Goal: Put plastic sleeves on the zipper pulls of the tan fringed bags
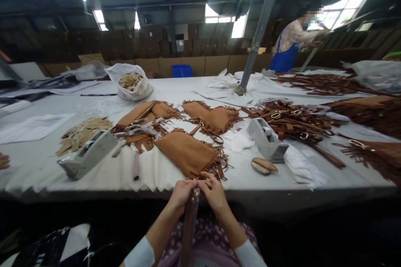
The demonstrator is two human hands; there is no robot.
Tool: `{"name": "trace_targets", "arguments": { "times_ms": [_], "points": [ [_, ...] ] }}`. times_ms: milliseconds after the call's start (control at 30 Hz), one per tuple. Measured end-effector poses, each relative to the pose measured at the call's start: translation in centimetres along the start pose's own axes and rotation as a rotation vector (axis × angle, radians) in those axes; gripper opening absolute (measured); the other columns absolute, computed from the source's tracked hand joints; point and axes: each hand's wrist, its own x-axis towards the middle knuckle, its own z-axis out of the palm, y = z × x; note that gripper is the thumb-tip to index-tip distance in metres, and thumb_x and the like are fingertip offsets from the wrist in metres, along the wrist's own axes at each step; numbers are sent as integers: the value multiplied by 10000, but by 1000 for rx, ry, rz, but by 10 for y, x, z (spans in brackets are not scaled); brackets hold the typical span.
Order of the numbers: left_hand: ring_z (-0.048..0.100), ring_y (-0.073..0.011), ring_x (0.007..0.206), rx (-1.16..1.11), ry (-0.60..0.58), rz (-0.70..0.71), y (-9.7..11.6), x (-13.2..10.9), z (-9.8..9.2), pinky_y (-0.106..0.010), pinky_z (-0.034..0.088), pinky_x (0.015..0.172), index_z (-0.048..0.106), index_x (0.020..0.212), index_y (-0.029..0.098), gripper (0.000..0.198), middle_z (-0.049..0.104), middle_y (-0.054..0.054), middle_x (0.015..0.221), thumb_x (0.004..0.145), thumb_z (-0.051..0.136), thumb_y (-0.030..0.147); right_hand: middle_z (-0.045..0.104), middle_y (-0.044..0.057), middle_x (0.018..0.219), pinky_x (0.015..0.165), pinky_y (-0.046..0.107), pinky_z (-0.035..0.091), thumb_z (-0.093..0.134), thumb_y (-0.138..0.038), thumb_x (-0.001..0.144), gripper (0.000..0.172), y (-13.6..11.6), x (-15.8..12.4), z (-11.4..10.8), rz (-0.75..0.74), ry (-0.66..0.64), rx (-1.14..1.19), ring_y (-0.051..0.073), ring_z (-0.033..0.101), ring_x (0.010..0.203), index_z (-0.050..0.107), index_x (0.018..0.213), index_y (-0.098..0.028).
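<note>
Left hand and right hand, tips pinched closed together on the upper end of a long brown strap in clear wrapping; the strap hung below the edge of a white-covered table; a flat tan leather bag with fringed edges lay just beyond.

Fringed tan bag, flat on table

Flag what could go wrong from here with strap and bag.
The strap hangs below the table edge; if the left hand and right hand slip, it may drop.
Loose fringe beside the right hand might snag in the grip.
The near bag lies by that edge; a tug could pull it off.
</note>
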Motion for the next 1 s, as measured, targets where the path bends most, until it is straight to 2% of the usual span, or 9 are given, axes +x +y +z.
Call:
{"name": "trace_targets", "arguments": {
  "times_ms": [133,200,300,400,467,533,733,833,1000],
  "points": [
    [438,-92,441,-3,32,-17,8,-2,1,-222,303,456,627,562,118,249,564,-3,493,603,708,350,707,105,813,635,329,523,641,-452,696,537,2,-6,-5,39,228,49,228,656,706,576,1096,-100],
    [429,-90,423,-1,47,-21,10,-2,1,-221,299,440,618,548,122,224,551,0,473,609,682,329,708,114,837,659,340,526,646,-474,691,508,1,-7,-10,24,254,-14,237,656,730,622,1035,-102],
    [435,-89,413,-3,62,-12,10,-1,1,-217,302,431,611,543,127,191,553,2,464,600,660,303,713,95,824,698,351,531,681,-471,676,452,-2,-6,-13,-38,143,-170,242,659,748,669,970,-127],
    [458,-93,418,2,59,-6,10,0,-2,-215,316,432,608,537,125,202,574,-11,476,601,651,312,716,82,867,696,352,548,666,-425,706,465,-5,-4,-8,-104,44,-203,240,669,768,639,1087,-160],
    [473,-100,414,20,49,-9,15,0,-9,-216,322,428,616,544,120,219,577,-16,469,604,654,327,710,94,969,770,368,548,639,-369,726,425,-8,-2,-1,-153,11,-187,247,667,871,631,1104,-176],
    [487,-108,406,50,46,-10,26,0,-23,-215,321,419,629,560,114,226,568,-11,450,599,669,333,703,99,1014,841,387,530,611,-325,739,377,-12,1,8,-188,-18,-191,250,656,939,640,1087,-182],
    [453,-74,370,141,60,30,67,-6,-82,-193,286,398,656,602,102,284,562,10,432,623,707,380,694,97,1071,881,388,510,566,-297,777,347,-23,7,41,-211,-127,-221,247,638,1006,639,1101,-195],
    [504,-92,402,164,21,-18,63,-11,-95,-198,319,414,660,618,90,335,627,-39,498,617,726,418,685,97,1099,909,389,497,550,-292,791,358,-19,9,57,-222,-175,-211,240,633,1020,624,1128,-194],
    [600,-146,497,125,-12,-88,39,-11,-97,-234,422,498,640,688,109,378,679,-67,597,616,723,471,681,98,1100,948,393,472,504,-227,786,370,-4,12,70,-224,-199,-314,232,628,1025,620,1133,-175]
  ]
}}
